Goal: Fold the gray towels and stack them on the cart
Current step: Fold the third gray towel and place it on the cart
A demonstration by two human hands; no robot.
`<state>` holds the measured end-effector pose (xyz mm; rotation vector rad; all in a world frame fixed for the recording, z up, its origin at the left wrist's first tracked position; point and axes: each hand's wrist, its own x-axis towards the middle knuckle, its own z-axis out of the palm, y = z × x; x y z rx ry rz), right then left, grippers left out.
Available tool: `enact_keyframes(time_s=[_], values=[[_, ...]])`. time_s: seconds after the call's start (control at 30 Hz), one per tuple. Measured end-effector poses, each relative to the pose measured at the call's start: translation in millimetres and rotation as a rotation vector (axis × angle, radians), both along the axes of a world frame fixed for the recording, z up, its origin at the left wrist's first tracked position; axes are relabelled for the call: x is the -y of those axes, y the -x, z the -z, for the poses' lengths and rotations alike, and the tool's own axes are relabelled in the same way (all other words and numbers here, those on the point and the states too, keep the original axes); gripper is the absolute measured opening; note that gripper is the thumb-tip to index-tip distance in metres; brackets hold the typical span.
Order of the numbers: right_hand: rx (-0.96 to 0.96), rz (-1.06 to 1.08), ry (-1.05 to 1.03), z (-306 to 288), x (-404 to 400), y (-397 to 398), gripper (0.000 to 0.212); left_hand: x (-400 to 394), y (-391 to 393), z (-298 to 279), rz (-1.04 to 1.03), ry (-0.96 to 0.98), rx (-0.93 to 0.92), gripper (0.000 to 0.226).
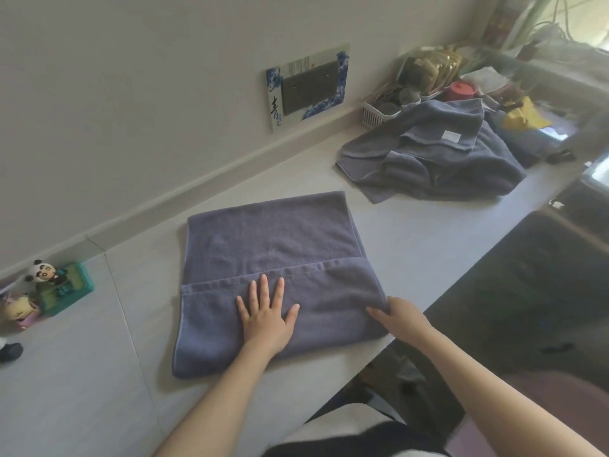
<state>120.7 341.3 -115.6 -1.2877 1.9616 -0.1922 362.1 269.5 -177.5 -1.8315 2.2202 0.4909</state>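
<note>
One folded gray towel (273, 258) lies flat on the near counter (412, 232). Left hand (267, 316) presses on it, fingers spread flat. Right hand (400, 316) pinches its near-right corner. One heap of unfolded towels (435, 153) far right; two figurines (33, 291) left.

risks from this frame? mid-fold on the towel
1. The partly folded gray terry towel has its near right corner at the white counter's front edge, where the right hand grips it; a pull could drag it off.
2. The left hand presses flat only mid-flap, so the left side may skew.
3. The rumpled pile of gray towels touches the white slotted basket; grabbing one may snag it.
</note>
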Motion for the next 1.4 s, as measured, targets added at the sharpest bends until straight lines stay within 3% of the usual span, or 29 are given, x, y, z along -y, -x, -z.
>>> enact_keyframes(time_s=[0.2, 0.27, 0.3, 0.4, 0.5, 0.83, 0.9, 1.0, 1.1, 1.27, 1.4], values=[[-0.388, 0.143, 0.121, 25.4, -12.5, -15.8, 0.022, -5.8, 2.6, 0.1, -0.007, 0.047, -0.021, 0.070], [-0.389, 0.182, 0.214, 32.2, -12.7, -26.7, 0.045, -15.1, 4.6, 0.4, 0.013, 0.127, -0.077, 0.075], [-0.405, 0.146, 0.278, 34.2, -12.3, -32.4, 0.054, -20.2, 6.2, 1.0, 0.040, 0.155, -0.100, 0.076], [-0.457, -0.155, 0.366, 46.8, -9.8, -49.3, 0.056, -34.5, 11.1, 9.3, 0.113, 0.163, -0.085, 0.070], [-0.429, -0.376, 0.281, 62.7, -9.2, -58.0, 0.062, -39.0, 8.3, 14.7, 0.100, 0.197, -0.071, 0.069], [-0.393, -0.373, 0.226, 66.7, -7.9, -55.0, 0.070, -49.0, -108.0, 24.4, -0.153, 0.190, -0.066, 0.077], [-0.353, -0.384, 0.332, 61.9, -11.9, -52.8, 0.064, -52.1, -117.4, 22.2, -0.096, 0.202, -0.130, 0.072], [-0.223, -0.436, 0.527, 58.3, -16.3, -61.3, 0.044, -58.5, -120.7, 17.9, 0.116, 0.310, -0.374, 0.054], [-0.181, -0.468, 0.546, 63.5, -18.2, -74.0, 0.042, -54.9, -115.3, 14.6, 0.148, 0.315, -0.563, 0.043], [-0.138, -0.376, 0.571, 74.8, -15.5, -78.7, 0.034, -50.0, -126.8, 27.3, 0.211, 0.224, -0.576, 0.044], [-0.138, -0.317, 0.592, 77.0, -8.2, -81.1, 0.039, -38.5, -126.0, 25.8, 0.202, 0.297, -0.616, 0.030]])
